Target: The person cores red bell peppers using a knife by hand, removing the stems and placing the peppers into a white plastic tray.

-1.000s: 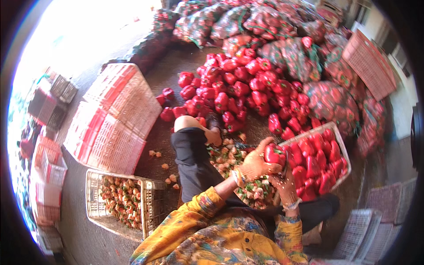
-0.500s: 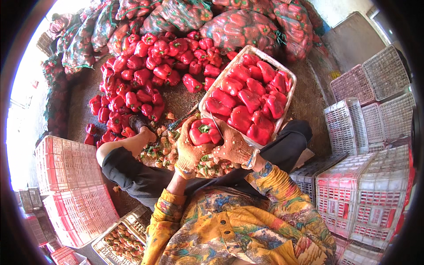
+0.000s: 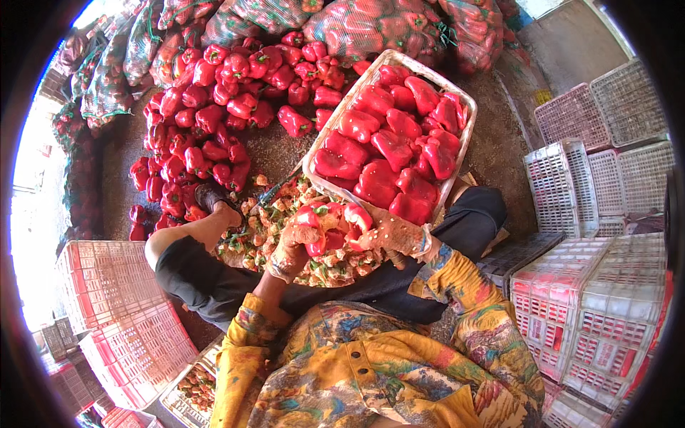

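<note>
Both my hands wear dirty, orange-stained work gloves and hold one red bell pepper (image 3: 330, 242) above my lap. The pepper is split open, and its pale inside shows between the pieces. My left hand (image 3: 294, 246) is closed round the left piece, which has some green at its top. The right piece is in the grip of my right hand (image 3: 394, 234). Whether a knife is still in that hand I cannot make out clearly. Beneath the hands lies a heap of cut-out pepper cores (image 3: 321, 272) with green stems.
A white crate (image 3: 462, 150) of cored red peppers stands just beyond my right hand. Whole red peppers (image 3: 214, 107) are piled at the far left, with filled mesh sacks (image 3: 378, 32) behind. Stacked plastic crates flank me at left (image 3: 107, 278) and right (image 3: 549, 307).
The pepper, whole with its stem facing up before, is now split and pulled apart. My hands have moved slightly nearer to me. The blade seen earlier by my right hand no longer shows clearly.
</note>
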Available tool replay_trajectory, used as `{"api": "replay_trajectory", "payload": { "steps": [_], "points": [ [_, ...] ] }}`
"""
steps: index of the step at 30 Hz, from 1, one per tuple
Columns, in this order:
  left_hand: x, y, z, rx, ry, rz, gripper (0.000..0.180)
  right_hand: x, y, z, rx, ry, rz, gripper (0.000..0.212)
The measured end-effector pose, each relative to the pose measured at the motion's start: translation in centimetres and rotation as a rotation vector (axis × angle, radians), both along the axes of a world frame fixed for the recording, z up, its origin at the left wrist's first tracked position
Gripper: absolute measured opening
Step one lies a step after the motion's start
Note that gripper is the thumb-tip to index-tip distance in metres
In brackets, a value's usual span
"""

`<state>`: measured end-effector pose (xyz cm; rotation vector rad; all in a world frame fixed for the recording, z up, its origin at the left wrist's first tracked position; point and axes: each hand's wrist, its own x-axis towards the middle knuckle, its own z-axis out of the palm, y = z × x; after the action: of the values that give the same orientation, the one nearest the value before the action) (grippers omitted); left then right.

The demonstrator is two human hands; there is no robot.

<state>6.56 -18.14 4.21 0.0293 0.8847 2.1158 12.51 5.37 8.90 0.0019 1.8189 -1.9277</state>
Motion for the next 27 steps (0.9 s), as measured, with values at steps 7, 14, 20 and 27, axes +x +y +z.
{"api": "replay_trajectory", "payload": {
  "steps": [7, 14, 20, 27],
  "points": [
    [0.0, 1.5, 0.6, -0.208, 0.252, 0.466, 0.091, -1.3, -1.8, 0.2, 0.411, 0.468, -0.578, 0.035],
    [1.2, 1.0, 1.9, -0.843, 1.252, 0.526, 0.098, -2.0, -7.1, 3.2, 0.33, 0.161, -0.326, 0.04],
    [1.8, 0.2, 1.5, -0.823, 1.447, 0.449, 0.108, -1.3, -6.2, 1.0, 0.093, 0.08, -0.23, 0.04],
    [1.7, 0.0, 2.1, -0.671, 1.077, 0.324, 0.1, 0.1, -8.3, -1.4, -0.008, -0.023, -0.577, 0.04]
  ]
}}
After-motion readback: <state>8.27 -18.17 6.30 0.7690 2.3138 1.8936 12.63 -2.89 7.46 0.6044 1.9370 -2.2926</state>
